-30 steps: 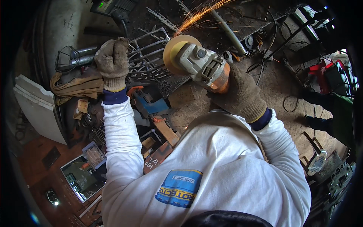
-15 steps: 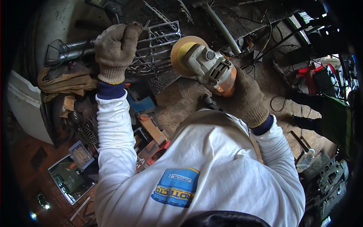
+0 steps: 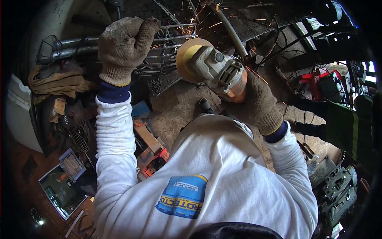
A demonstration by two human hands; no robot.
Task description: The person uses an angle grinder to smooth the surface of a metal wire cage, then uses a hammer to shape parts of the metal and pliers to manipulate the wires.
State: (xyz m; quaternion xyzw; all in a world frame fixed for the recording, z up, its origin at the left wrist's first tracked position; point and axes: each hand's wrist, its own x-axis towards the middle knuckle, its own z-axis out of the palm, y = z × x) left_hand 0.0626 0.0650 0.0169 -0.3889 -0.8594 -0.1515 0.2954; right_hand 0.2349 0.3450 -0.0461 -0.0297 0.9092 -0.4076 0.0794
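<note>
My right hand [image 3: 258, 103], in a brown knitted glove, is wrapped round the body of an angle grinder [image 3: 223, 73]. Its round yellowish disc [image 3: 185, 59] lies against or just over the right end of a welded metal grate [image 3: 169, 46]; the exact contact is hidden. Orange sparks [image 3: 211, 24] spray outward beyond that end. My left hand [image 3: 123, 47], gloved alike, is closed at the grate's left side and seems to grip it, though the fingertips are hidden. The grate has several parallel bars.
A thick pipe [image 3: 230, 32] lies on the dark bench beyond the grate. Metal tubes [image 3: 75, 51] and a brown cloth [image 3: 59, 81] are at left. Someone in dark green [image 3: 346, 123] stands at right, near machine parts [image 3: 338, 187]. A red crate [image 3: 155, 161] sits below.
Sparks have appeared around the grate's right end. The grate's end has shifted slightly right and the grinder slightly left, bringing the disc and the grate closer together in view.
</note>
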